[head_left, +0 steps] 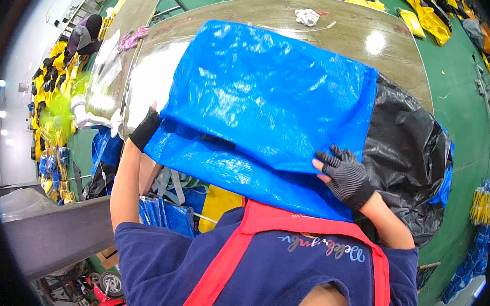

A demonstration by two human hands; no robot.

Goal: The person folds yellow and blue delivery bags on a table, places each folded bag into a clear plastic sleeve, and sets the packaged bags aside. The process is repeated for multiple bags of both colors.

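Fingers of the right hand [344, 179] spread loose on the blue bag [265, 98] across the table [398, 28]; left hand's [145, 129] grip's unclear. Looks like straightening, so evening the folds needs steady tension.

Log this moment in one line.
left hand: at left edge of blue sheeting; right hand: on blue sheeting; black sheeting: right of blue

Left hand [146, 128]: dark-gloved, forearm [126, 182] reaching forward, fingers mostly hidden. Right hand [345, 173]: grey-gloved, palm down, thumb apart, elbow bent.
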